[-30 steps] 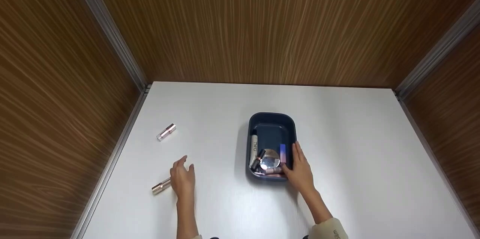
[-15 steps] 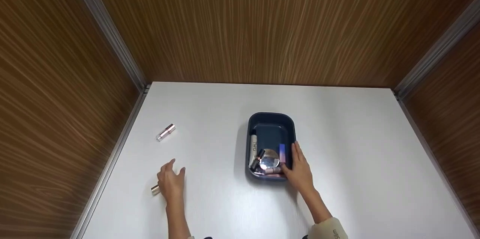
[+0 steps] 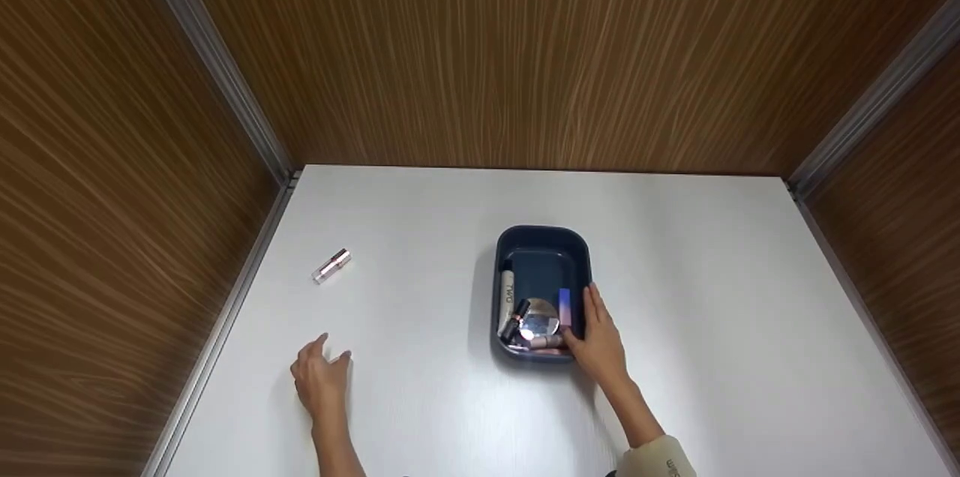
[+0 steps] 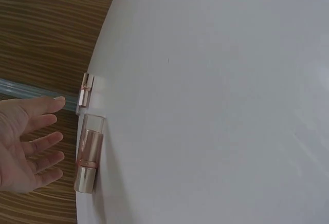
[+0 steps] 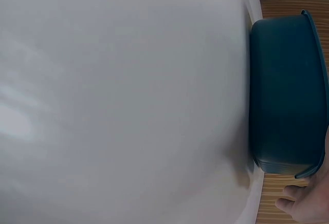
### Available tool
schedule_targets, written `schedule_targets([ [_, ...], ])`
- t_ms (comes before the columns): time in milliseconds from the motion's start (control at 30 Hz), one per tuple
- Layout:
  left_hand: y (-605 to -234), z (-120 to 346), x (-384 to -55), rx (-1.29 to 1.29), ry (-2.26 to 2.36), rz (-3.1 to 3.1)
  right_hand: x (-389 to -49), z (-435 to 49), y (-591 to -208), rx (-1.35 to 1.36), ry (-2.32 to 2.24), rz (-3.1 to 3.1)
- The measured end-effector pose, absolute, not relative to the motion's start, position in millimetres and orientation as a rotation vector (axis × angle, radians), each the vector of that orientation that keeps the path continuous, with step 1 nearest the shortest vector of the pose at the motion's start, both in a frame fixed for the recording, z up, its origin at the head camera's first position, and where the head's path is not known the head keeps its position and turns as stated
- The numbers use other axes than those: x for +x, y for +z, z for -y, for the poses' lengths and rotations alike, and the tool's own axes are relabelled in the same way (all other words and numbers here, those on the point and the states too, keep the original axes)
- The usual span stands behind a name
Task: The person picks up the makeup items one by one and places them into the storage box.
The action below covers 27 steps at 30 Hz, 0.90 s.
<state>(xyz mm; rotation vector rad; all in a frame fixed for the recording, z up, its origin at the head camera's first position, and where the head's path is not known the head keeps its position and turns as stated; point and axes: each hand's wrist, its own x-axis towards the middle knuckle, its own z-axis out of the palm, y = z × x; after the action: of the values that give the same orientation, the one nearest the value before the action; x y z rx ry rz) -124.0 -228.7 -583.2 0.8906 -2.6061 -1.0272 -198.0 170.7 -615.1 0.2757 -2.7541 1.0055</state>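
My left hand [image 3: 319,383] hovers, fingers spread and slightly bent, over a rose-gold lipstick [image 4: 89,153] with a clear end. The hand hides that lipstick in the head view; the left wrist view shows a gap between fingertips and lipstick. Farther back lies a second, similar lipstick [image 3: 331,266]. My right hand [image 3: 600,342] holds the right wall of a dark blue box [image 3: 544,231], thumb over the rim and fingers along the outside. Inside the box are a white tube [image 3: 507,297], a black lipstick [image 3: 515,320], a round mirror-like compact [image 3: 541,318] and a purple-pink stick [image 3: 565,307].
Also in the box, a small pinkish tube [image 3: 546,341] lies at the near end. The white table [image 3: 697,274] is enclosed by wood-grain panels [image 3: 480,49] at the back and both sides, with metal rails at the corners.
My left hand has moved left and a little nearer, covering the near lipstick in the head view. The right hand and the box have stayed in place.
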Motion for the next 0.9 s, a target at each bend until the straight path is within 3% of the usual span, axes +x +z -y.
schedule_targets([
  [900,-603.9,250.7,-105.4,0.845,-1.2,2.657,-196.8,-168.3,-614.4,0.269,1.04,2.738],
])
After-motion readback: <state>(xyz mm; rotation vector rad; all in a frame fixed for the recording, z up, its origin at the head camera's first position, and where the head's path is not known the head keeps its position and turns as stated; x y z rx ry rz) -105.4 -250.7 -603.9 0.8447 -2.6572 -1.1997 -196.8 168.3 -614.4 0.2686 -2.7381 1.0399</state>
